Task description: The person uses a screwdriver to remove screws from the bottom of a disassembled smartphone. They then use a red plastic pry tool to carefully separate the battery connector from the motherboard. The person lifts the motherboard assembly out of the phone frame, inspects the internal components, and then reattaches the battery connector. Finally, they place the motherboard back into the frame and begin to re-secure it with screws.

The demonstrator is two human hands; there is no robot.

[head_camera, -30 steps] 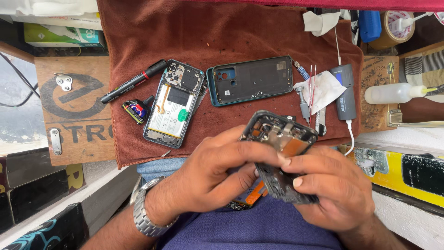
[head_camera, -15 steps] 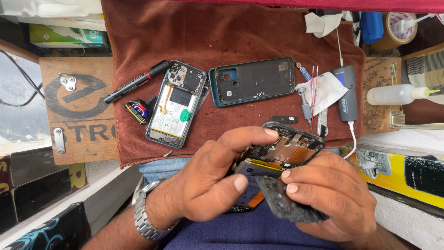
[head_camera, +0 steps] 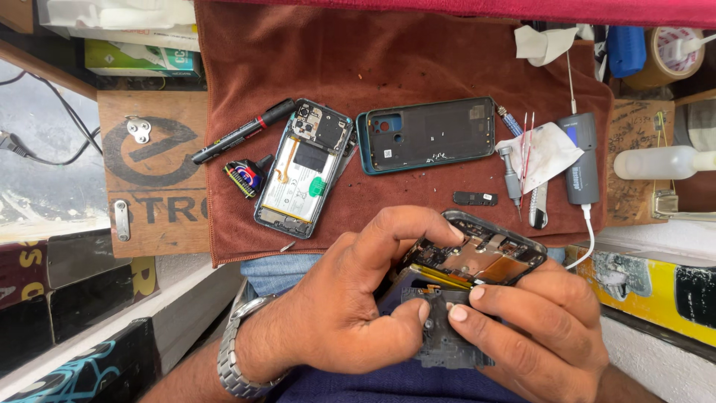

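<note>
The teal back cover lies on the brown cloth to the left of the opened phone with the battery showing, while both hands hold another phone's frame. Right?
Not quite. The head view shows the teal back cover to the right of the opened phone, not left. Both lie on the brown cloth, and the left hand and right hand do hold another phone's frame.

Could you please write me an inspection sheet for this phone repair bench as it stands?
Surface: brown cloth spread over the bench.
Job's things: opened phone and a dark inner plate, held together above the lap.
Clutter: second opened phone, teal back cover, black pen, screwdriver, tweezers, white bottle, tape roll.
Grippers: left hand and right hand both grip the phone parts.
Cables: white cable from a grey device; black cable at the left.
Surroundings: wooden board.
</note>
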